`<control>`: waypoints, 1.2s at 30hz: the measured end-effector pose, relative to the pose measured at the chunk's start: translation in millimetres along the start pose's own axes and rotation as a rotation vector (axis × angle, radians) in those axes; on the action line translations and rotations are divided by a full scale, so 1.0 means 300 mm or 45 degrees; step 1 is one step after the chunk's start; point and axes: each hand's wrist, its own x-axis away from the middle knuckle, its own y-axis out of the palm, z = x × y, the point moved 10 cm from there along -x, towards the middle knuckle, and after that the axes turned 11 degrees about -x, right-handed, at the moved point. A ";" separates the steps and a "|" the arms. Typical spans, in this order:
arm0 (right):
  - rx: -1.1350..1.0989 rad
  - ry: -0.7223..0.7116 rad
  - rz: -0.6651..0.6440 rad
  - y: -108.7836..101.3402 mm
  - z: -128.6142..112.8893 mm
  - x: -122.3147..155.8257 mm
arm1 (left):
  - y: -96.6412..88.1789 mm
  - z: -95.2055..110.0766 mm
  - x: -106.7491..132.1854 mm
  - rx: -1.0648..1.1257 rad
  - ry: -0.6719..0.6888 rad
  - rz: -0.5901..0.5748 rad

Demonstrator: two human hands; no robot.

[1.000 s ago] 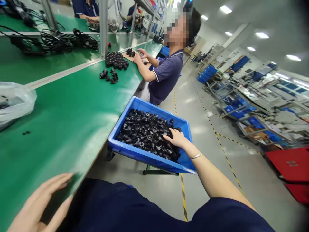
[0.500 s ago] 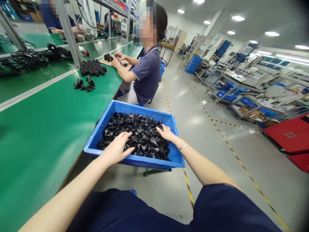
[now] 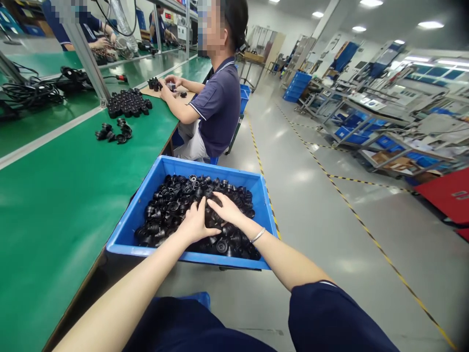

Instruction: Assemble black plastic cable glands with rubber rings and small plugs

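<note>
mostly beneath and between curved hands (image 3: 195, 226), black parts (image 3: 173, 206), grip unclear, blue bin (image 3: 234, 176)

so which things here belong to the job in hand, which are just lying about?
In the job:
- black parts at the left hand and right hand
- blue bin

Apparently just lying about:
- black cables
- stacked blue crates

Your crate (image 3: 264, 200) looked smooth plastic, small parts (image 3: 172, 206) glossy plastic; bench top (image 3: 80, 181) was glossy, bangle (image 3: 258, 235) shiny metal, your sleeve (image 3: 322, 313) matt cloth.
</note>
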 end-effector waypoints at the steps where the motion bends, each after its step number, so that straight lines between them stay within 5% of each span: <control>1: -0.026 -0.037 -0.008 0.015 -0.018 -0.009 | 0.004 0.005 -0.010 0.005 -0.018 0.012; 12: -0.068 -0.187 -0.169 0.023 -0.064 0.003 | 0.026 -0.003 -0.010 0.078 -0.133 -0.040; 20: -0.188 -0.123 0.031 0.074 -0.065 0.021 | 0.007 -0.033 -0.051 0.205 -0.225 -0.049; 36: -0.967 0.054 0.279 0.095 -0.015 0.006 | -0.062 -0.060 -0.015 0.453 -0.491 0.295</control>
